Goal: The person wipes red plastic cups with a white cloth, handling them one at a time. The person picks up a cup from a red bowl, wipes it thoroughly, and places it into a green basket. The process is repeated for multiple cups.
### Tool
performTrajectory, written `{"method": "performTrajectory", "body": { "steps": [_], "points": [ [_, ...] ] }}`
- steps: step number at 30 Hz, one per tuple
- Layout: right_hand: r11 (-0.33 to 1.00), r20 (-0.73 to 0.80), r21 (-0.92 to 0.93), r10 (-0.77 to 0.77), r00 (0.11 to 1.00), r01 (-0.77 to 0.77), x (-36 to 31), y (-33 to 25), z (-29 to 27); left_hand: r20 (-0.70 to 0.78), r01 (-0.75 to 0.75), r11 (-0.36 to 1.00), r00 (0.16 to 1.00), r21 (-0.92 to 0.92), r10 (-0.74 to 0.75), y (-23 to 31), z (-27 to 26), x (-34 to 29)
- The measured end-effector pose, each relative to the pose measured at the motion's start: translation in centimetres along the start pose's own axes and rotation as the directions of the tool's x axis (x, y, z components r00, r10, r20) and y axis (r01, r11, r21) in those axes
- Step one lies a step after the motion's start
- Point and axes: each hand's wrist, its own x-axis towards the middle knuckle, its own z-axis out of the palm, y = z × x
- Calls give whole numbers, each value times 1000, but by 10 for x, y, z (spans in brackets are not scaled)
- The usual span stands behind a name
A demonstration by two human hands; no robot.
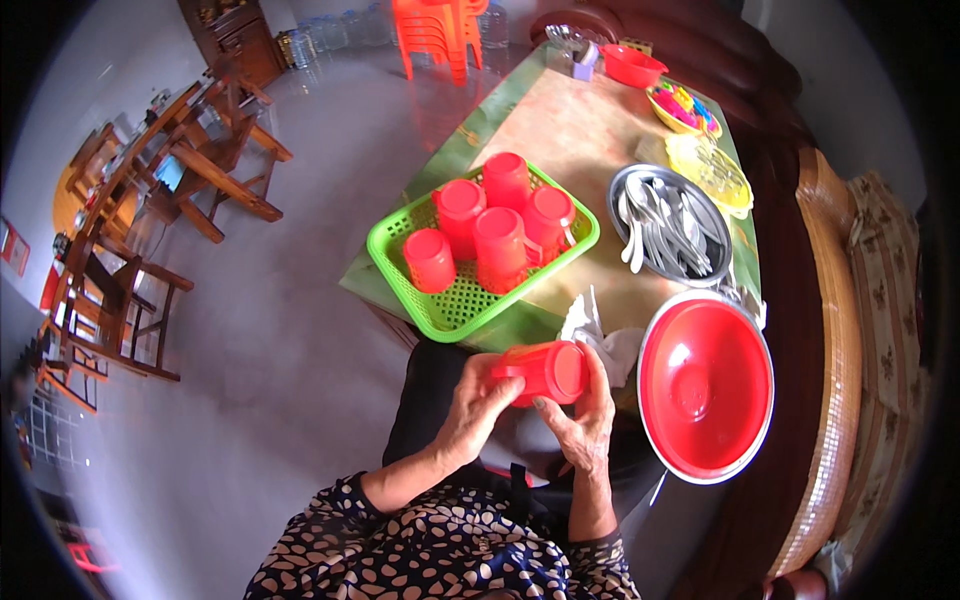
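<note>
Apparently for steadiness, left hand [472,408] and right hand [588,425] curled around a mug [553,372]. Other mugs [501,252] stood upturned, corralled by a basket [460,308].

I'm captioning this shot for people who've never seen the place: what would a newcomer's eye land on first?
Probably the red mug, held between the left hand and right hand just below the picture's centre. Right beyond it, five more red mugs sit in a bright green basket at the table's near left corner. A large glossy red basin stands out to the right of the hands.
</note>
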Motion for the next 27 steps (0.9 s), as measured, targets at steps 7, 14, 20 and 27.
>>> {"method": "performTrajectory", "body": {
  "steps": [7,14,20,27],
  "points": [
    [967,69,-227,-104,992,117,6,-16,12,278,-506,534,848,677,450,58,-15,6],
    [991,234,-45,-114,966,128,30,-14,17,175,-428,601,884,675,433,80,-45,18],
    [892,-202,-445,-183,962,76,97,14,-1,59,-373,580,872,724,487,83,-70,44],
    [569,-102,-813,-344,933,121,144,19,3,-33,-330,541,832,773,553,67,-84,66]
  ]
}}
